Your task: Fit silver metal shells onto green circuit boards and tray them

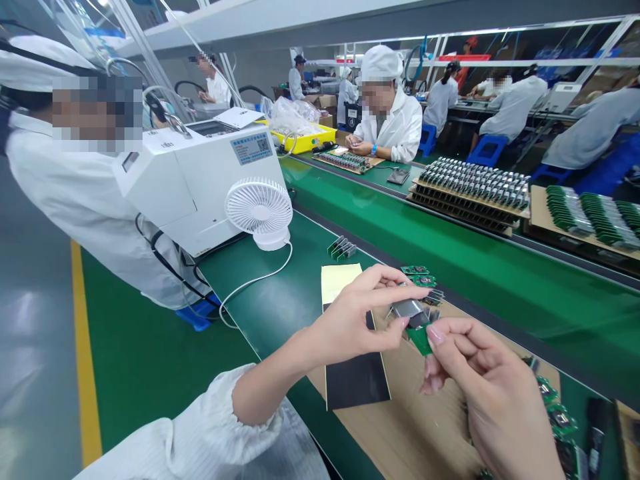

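Note:
My left hand (pixel 360 313) pinches a small grey, shiny block (pixel 409 308) between thumb and fingers. That block adjoins a green circuit board (pixel 419 339), whose edge my right hand (pixel 480 367) grips between thumb and forefinger. Both hands hold this piece above a brown cardboard sheet (pixel 415 427). Under my left wrist lies a black sheet (pixel 356 383) with a pale yellow top part (pixel 340 280). Just behind my fingers are a few loose green boards (pixel 417 270). More boards (pixel 560 419) lie beyond my right hand, partly hidden by it.
A white fan (pixel 260 210) stands beside a white machine (pixel 200 180) at the left. Small boards (pixel 342 248) stand on the green table (pixel 270 293). Across the green belt are stacked board trays (pixel 470 190) and a seated person (pixel 390 113). Another person (pixel 75 173) is at the left.

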### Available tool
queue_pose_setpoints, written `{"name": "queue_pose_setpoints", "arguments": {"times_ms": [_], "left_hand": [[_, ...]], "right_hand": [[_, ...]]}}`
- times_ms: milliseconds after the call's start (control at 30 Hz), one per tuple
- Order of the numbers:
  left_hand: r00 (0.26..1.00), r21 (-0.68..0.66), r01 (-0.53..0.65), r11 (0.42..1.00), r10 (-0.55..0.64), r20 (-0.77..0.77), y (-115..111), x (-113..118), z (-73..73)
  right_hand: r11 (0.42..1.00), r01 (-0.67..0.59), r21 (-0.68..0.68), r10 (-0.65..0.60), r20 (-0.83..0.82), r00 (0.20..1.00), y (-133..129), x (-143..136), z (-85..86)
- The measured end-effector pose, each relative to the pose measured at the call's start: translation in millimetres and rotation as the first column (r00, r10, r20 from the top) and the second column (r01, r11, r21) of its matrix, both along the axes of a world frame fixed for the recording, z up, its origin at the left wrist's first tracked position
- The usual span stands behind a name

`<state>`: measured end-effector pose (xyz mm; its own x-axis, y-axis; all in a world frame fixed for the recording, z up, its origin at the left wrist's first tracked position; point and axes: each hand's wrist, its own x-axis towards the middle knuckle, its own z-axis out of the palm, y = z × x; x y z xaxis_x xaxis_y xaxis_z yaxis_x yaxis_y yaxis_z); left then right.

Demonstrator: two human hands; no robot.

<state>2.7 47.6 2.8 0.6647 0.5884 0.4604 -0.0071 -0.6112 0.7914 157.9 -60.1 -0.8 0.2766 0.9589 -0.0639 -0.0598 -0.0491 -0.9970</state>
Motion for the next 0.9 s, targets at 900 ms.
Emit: {"name": "queue_pose_setpoints", "arguments": {"times_ms": [900], "left_hand": [[0.916, -0.802, 0.096, 0.59, 0.263, 0.304, -34, 28, 10.7]], "right_hand": [[0.963, 0.207, 0.171, -0.269, 0.628, 0.73, -5, -32, -1.2]]}}
